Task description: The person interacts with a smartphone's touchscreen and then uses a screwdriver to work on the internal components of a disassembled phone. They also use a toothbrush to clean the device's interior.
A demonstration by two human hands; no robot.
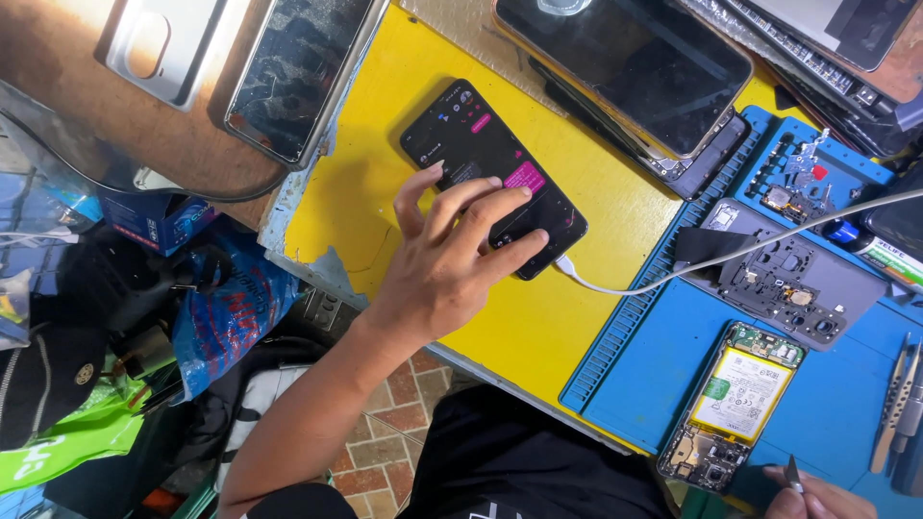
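Observation:
My left hand [444, 258] rests on a black smartphone [471, 135] lying on the yellow table top [365, 183]. Its fingers are spread and the fingertips touch the lit screen, which shows pink blocks. A white cable [635, 285] is plugged into the phone's near end. My right hand [817, 498] shows only partly at the bottom right corner, pinching a small pointed metal tool [792, 473]. It sits just beside an opened phone [735, 404] with its battery and boards exposed, lying on the blue work mat [654, 365].
A grey phone back frame [798, 288] and small parts lie on the mat; tweezers [896, 399] at its right edge. Several phones and tablets [635, 67] are stacked at the back. Bags and clutter [115, 336] fill the floor to the left, beyond the table edge.

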